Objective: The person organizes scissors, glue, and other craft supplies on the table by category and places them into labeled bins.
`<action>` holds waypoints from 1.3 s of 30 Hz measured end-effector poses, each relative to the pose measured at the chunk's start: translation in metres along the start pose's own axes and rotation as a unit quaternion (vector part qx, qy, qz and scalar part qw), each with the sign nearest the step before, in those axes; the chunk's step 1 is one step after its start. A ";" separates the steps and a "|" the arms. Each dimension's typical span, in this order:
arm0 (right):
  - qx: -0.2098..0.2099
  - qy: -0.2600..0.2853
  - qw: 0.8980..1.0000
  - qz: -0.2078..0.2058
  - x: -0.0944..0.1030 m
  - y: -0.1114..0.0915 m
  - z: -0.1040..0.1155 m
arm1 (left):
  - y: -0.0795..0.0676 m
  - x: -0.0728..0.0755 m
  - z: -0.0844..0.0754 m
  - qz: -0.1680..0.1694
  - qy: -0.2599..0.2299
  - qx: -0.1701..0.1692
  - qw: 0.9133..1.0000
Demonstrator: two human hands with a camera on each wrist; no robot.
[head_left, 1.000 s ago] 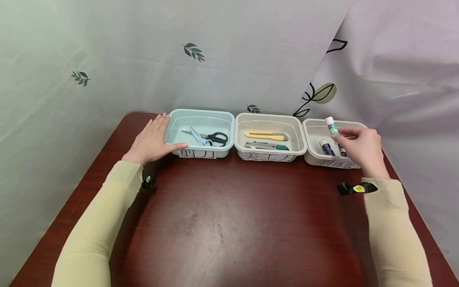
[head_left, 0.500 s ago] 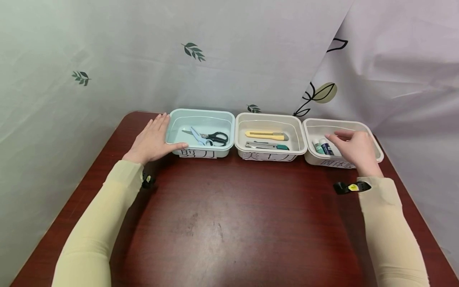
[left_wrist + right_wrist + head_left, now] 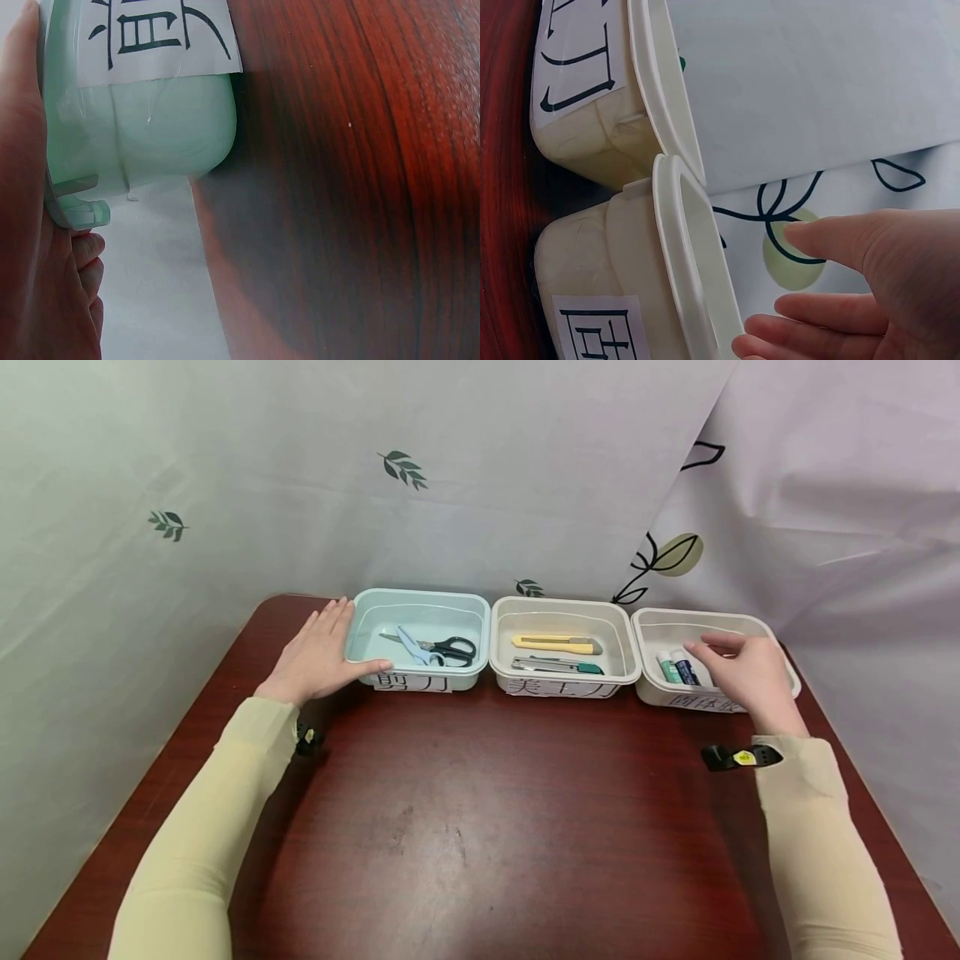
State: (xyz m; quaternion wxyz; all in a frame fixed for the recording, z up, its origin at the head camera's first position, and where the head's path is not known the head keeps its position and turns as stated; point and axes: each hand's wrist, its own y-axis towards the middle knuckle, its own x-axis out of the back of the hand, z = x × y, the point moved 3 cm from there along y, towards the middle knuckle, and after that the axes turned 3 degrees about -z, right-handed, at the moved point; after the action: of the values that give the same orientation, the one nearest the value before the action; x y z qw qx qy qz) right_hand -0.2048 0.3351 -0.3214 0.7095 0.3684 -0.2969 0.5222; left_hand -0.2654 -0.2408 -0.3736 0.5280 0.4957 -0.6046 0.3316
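My left hand [image 3: 318, 652] rests against the left end of the light blue bin [image 3: 356, 635], fingers extended along its side and thumb at the front rim. Inside that bin lie black-handled scissors [image 3: 453, 649] and light blue scissors [image 3: 412, 646]. Over the right-hand beige bin [image 3: 652, 695] hovers my right hand [image 3: 750, 672], its fingers loosely bent and holding nothing, as the right wrist view shows. Below and left of its fingertips, a green glue stick [image 3: 669, 668] and a dark blue glue stick [image 3: 685, 668] lie side by side. The hand hides part of this bin.
Between those two stands a middle beige bin [image 3: 501, 647] with a yellow utility knife [image 3: 557, 644] and a silver-and-green utility knife [image 3: 558, 666]. White labels face front. The bins line the back of the dark red wooden table [image 3: 480, 810], before a patterned cloth [image 3: 300, 468].
My right hand has lowered a green glue stick into the right bin and let it go beside the blue one. The left hand has kept its place.
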 end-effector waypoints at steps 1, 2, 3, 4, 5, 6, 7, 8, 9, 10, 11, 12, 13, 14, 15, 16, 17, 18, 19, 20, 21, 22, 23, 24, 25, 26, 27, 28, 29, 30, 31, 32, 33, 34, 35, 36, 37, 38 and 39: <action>0.000 0.000 1.000 -0.001 0.000 -0.001 0.000 | 0.000 0.000 0.000 0.000 0.000 0.000 1.000; 0.000 0.000 1.000 -0.002 0.001 -0.001 0.000 | 0.000 0.000 0.000 0.000 0.000 -0.001 1.000; -0.001 -0.001 1.000 -0.004 0.001 -0.001 0.000 | 0.000 0.000 0.000 -0.001 0.000 -0.002 1.000; -0.001 -0.002 1.000 -0.004 0.001 -0.002 0.000 | 0.000 -0.001 0.000 -0.001 0.000 -0.002 1.000; -0.001 -0.002 1.000 -0.005 0.002 -0.002 0.000 | 0.000 -0.001 0.000 0.000 0.000 -0.002 1.000; -0.002 -0.002 1.000 -0.006 0.002 -0.002 0.000 | 0.000 -0.001 0.000 0.000 -0.001 -0.002 1.000; -0.003 -0.001 1.000 -0.007 0.002 -0.003 0.000 | 0.000 -0.001 0.000 0.000 0.000 -0.002 1.000; -0.004 -0.001 1.000 -0.007 0.002 -0.003 0.000 | 0.000 -0.001 0.000 0.000 0.000 -0.002 1.000; -0.007 0.000 1.000 -0.008 0.003 -0.004 0.000 | 0.001 -0.001 0.000 0.001 0.000 -0.002 1.000; -0.010 0.001 1.000 -0.008 0.003 -0.004 0.000 | 0.000 -0.001 0.000 0.002 0.000 -0.002 1.000; -0.013 0.003 1.000 -0.009 0.004 -0.005 0.000 | 0.001 -0.001 0.000 0.002 0.000 -0.002 1.000; -0.016 0.005 1.000 -0.009 0.004 -0.005 0.001 | 0.000 -0.001 0.000 0.003 0.000 -0.002 1.000; -0.019 0.007 1.000 -0.010 0.005 -0.006 0.001 | 0.000 -0.001 0.000 0.003 -0.001 -0.002 1.000; -0.020 0.007 1.000 -0.011 0.005 -0.006 0.002 | 0.000 -0.001 -0.001 0.003 -0.001 -0.002 1.000; -0.022 0.006 1.000 -0.012 0.006 -0.007 0.003 | 0.000 -0.001 -0.001 0.004 0.000 -0.002 1.000; -0.022 0.006 1.000 -0.013 0.006 -0.008 0.004 | 0.000 -0.001 -0.001 0.005 0.000 -0.002 1.000; -0.020 0.007 1.000 -0.014 0.007 -0.008 0.006 | 0.000 -0.001 -0.001 0.005 0.000 -0.002 1.000; -0.019 0.006 1.000 -0.016 0.008 -0.009 0.008 | 0.000 0.000 0.000 0.005 0.001 -0.002 1.000; -0.017 0.005 1.000 -0.018 0.008 -0.009 0.009 | 0.000 0.000 0.000 0.005 0.001 -0.002 1.000; -0.013 0.003 1.000 -0.020 0.009 -0.009 0.011 | 0.000 0.000 0.000 0.004 0.001 -0.003 1.000; -0.010 0.003 1.000 -0.022 0.010 -0.009 0.013 | 0.000 0.000 0.000 0.003 0.001 -0.003 1.000; -0.004 0.006 1.000 -0.024 0.010 -0.009 0.015 | 0.000 0.000 0.000 0.003 0.001 -0.003 1.000; 0.002 0.007 1.000 -0.027 0.011 -0.009 0.017 | -0.001 0.000 0.001 0.002 0.001 -0.003 1.000; 0.006 0.008 1.000 -0.029 0.011 -0.009 0.019 | -0.001 0.000 0.001 0.002 0.001 -0.003 1.000; 0.012 0.010 0.999 -0.030 0.012 -0.009 0.021 | -0.001 0.000 0.001 0.003 0.000 -0.002 1.000; 0.018 0.013 0.999 -0.032 0.012 -0.008 0.023 | -0.001 0.000 0.001 0.004 0.000 -0.001 1.000; 0.025 0.016 0.999 -0.033 0.012 -0.007 0.024 | -0.001 0.000 0.002 0.005 0.000 -0.001 1.000; 0.031 0.018 0.999 -0.035 0.013 -0.006 0.026 | -0.001 0.000 0.002 0.006 0.000 -0.001 1.000; 0.035 0.021 0.999 -0.035 0.013 -0.005 0.028 | -0.001 0.001 0.003 0.005 0.001 -0.001 1.000; 0.038 0.023 0.998 -0.034 0.014 -0.003 0.030 | -0.001 0.001 0.003 0.004 0.002 -0.001 1.000; 0.043 0.024 0.998 -0.035 0.014 -0.002 0.033 | -0.001 0.002 0.003 0.002 0.002 -0.001 1.000; 0.047 0.026 0.998 -0.036 0.015 -0.001 0.035 | -0.001 0.002 0.004 0.001 0.003 -0.002 1.000; 0.051 0.026 0.998 -0.036 0.016 0.001 0.037 | -0.001 0.003 0.004 -0.001 0.002 -0.002 1.000; 0.054 0.026 0.998 -0.033 0.016 0.002 0.040 | -0.001 0.003 0.004 -0.002 0.002 -0.001 1.000; 0.057 0.026 0.998 -0.030 0.016 0.003 0.043 | -0.001 0.003 0.005 -0.002 0.002 0.000 1.000; 0.063 0.024 0.997 -0.027 0.015 0.003 0.045 | -0.001 0.003 0.005 0.000 0.002 0.000 1.000; 0.068 0.021 0.997 -0.025 0.015 0.004 0.048 | -0.001 0.002 0.005 0.002 0.002 0.001 1.000; 0.073 0.018 0.997 -0.022 0.014 0.004 0.050 | -0.001 0.002 0.005 0.004 0.002 0.001 1.000; 0.080 0.016 0.997 -0.018 0.012 0.004 0.052 | -0.001 0.002 0.005 0.004 0.002 0.001 1.000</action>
State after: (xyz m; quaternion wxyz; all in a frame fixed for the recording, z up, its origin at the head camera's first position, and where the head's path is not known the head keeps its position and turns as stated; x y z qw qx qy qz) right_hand -0.2076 0.2990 -0.2823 0.6921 0.4205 -0.2359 0.5371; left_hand -0.2654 -0.2460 -0.3727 0.5273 0.4930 -0.6050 0.3360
